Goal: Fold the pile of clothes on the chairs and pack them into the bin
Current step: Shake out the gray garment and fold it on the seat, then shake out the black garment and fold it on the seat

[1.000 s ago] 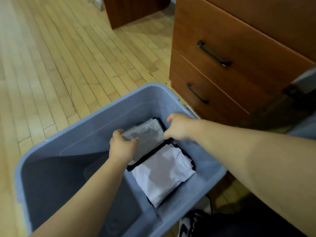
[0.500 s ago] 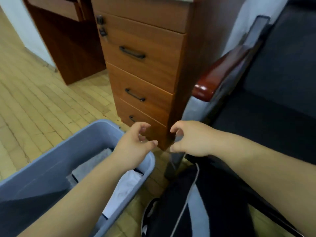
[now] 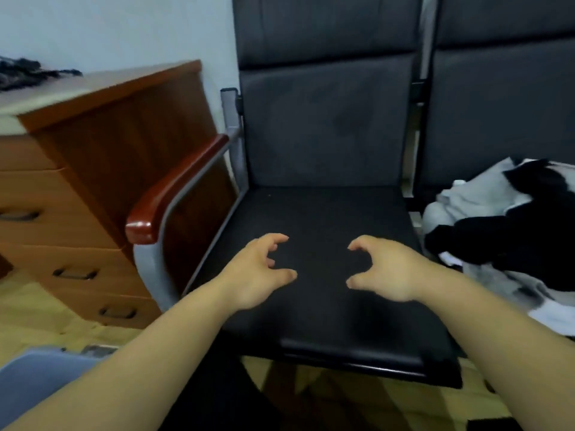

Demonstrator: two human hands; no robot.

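The left hand [image 3: 255,270] and right hand [image 3: 387,270] hover side by side over the black chair seat [image 3: 326,213], fingers [image 3: 277,238] loosely curled and apart, gripping nothing. The pile of clothes [image 3: 497,231] lies on the next chair [image 3: 497,104], cut off at the right edge. Only a corner of the bin [image 3: 37,377] shows, bottom left.

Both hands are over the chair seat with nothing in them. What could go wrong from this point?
1. The pile of clothes on the next seat is a tangle of black and white pieces; pulling one out may drag others off onto the floor.
2. The bin sits low to the left, beyond the armrest; a folded piece carried across could snag on it and come undone.
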